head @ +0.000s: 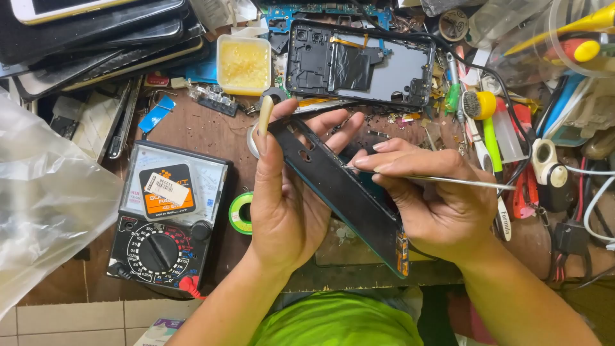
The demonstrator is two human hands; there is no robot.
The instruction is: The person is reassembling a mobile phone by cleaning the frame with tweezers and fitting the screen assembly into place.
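Slippage is the main hazard. Left hand grips the black phone frame edge-on above the workbench, just right of the analog multimeter. Right hand pinches thin metal tweezers, tips resting on the frame's upper edge. Excess pressure could skid the tips into the left fingers or gouge the frame. Beyond the multimeter, an opened phone chassis lies face up; a dropped frame could strike it.
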